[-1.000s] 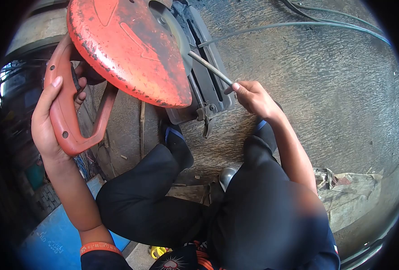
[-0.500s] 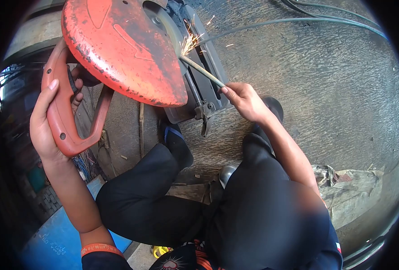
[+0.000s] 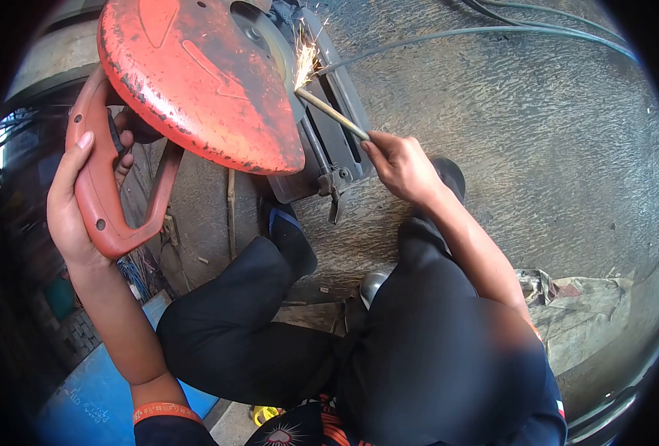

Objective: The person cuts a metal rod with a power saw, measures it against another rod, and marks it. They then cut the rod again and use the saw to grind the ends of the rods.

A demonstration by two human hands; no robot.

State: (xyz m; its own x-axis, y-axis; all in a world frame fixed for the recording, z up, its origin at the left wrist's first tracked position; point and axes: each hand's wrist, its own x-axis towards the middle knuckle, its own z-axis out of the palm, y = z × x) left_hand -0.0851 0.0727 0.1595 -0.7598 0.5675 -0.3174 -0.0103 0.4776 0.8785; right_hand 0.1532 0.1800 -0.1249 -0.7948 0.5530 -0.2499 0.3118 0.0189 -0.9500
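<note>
Since a second ago the chop saw's red blade guard [image 3: 195, 74] has dropped a little, and the cutting disc [image 3: 271, 46] now bites the metal rod [image 3: 333, 115], where before it hung clear of it. Sparks [image 3: 305, 59] fly up from the contact point. I see the rod lying at a slant across the saw's base, its far end under the disc and its near end in my right hand [image 3: 400, 167], whose fingers are closed around it. The vise screw [image 3: 318, 156] runs just beside the rod. My left hand [image 3: 73, 201] is wrapped around the saw handle [image 3: 102, 193], thumb up along its outer edge. A grey cable [image 3: 478, 33] trails across the concrete floor [image 3: 537, 163] beyond the saw. A crumpled cloth [image 3: 582, 297] lies on the floor by my right knee, well apart from the saw.
</note>
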